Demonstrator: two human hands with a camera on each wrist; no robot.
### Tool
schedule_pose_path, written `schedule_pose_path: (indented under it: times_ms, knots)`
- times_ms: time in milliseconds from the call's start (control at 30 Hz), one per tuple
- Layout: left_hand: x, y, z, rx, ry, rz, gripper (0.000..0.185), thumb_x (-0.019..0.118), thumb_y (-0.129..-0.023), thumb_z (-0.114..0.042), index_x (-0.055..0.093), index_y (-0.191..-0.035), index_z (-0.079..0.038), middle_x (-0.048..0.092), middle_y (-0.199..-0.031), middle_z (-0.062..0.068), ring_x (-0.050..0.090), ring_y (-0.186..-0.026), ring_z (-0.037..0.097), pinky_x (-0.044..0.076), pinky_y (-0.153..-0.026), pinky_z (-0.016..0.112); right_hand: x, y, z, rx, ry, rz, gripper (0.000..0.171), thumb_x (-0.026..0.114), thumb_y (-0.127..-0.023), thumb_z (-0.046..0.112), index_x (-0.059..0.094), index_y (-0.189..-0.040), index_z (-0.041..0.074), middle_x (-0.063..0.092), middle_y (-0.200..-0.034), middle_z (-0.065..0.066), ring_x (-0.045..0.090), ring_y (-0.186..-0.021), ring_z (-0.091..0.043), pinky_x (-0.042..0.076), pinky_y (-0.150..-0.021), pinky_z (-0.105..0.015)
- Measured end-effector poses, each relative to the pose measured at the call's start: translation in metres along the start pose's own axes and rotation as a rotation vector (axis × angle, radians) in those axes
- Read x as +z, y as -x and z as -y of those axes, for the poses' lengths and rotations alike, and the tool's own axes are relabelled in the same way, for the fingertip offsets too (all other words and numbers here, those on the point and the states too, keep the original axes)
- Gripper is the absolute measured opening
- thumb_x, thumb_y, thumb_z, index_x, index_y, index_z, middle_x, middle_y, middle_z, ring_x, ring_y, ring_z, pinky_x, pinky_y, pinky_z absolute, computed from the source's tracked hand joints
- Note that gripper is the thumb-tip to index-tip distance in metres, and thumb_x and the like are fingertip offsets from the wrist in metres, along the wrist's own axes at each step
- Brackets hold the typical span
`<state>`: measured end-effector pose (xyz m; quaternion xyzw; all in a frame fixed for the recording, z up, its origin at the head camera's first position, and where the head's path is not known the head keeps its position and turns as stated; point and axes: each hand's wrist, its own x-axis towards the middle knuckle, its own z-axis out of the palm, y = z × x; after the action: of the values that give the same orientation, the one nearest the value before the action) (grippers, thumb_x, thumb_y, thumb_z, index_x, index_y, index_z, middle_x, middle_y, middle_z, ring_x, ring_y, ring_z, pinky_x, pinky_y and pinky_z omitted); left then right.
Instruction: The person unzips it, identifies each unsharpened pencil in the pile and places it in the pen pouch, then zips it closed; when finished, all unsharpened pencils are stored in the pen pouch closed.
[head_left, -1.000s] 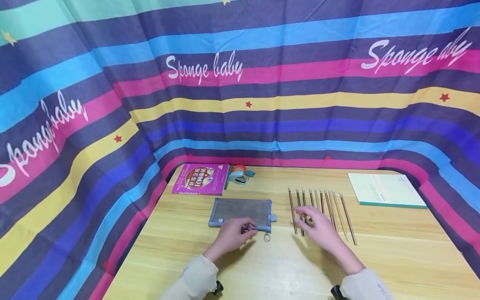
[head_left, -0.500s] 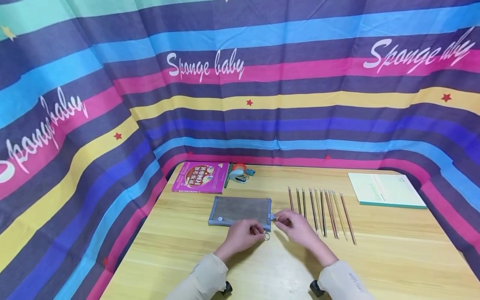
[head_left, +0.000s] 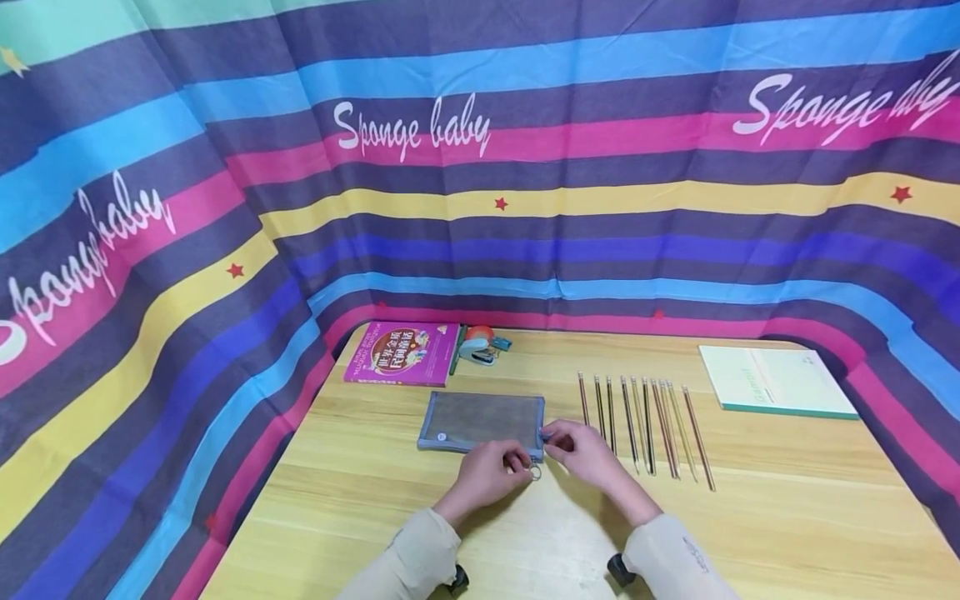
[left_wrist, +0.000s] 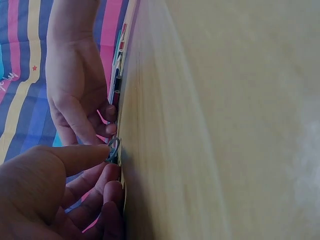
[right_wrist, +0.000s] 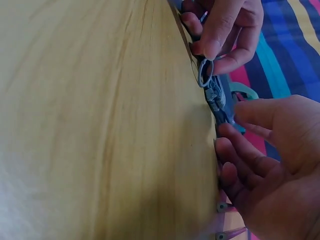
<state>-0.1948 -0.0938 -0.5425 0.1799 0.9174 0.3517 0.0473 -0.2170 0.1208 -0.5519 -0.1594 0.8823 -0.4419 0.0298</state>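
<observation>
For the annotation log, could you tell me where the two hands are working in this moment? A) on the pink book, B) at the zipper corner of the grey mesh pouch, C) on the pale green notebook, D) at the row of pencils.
B: the left hand and the right hand meet at the right near corner of the grey mesh pouch, with the left fingers at the zipper ring; the pencils lie untouched to the right.
</observation>
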Motion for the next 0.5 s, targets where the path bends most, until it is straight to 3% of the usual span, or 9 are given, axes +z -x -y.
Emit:
schedule_pose_path:
  times_ms: [300, 500]
  knots:
    - [-0.001, 0.0, 0.0001, 0.042, -0.006, 0.025, 0.013, 0.081, -0.084, -0.019, 0.073, -0.094, -0.023, 0.066, -0.078, -0.016, 0.056, -0.07, -0.002, 0.047, -0.067, 0.016, -0.0009, -0.0055, 0.0028, 0.006, 0.023, 0.049, 0.034, 0.076, -0.085, -0.001, 0.074, -0.117, 0.008, 0.072, -0.092, -0.001, 0.063, -0.078, -0.01, 0.057, -0.069, -0.018]
    - [0.0012, -0.0017, 0.0012, 0.038, 0.042, 0.071, 0.014, 0.082, -0.085, -0.015, 0.073, -0.093, -0.022, 0.066, -0.078, -0.016, 0.056, -0.072, -0.002, 0.048, -0.068, 0.015, 0.0003, -0.0076, 0.0051, 0.031, 0.037, 0.045, 0.036, 0.078, -0.081, -0.006, 0.075, -0.113, 0.009, 0.069, -0.088, 0.001, 0.062, -0.078, -0.011, 0.057, -0.07, -0.021]
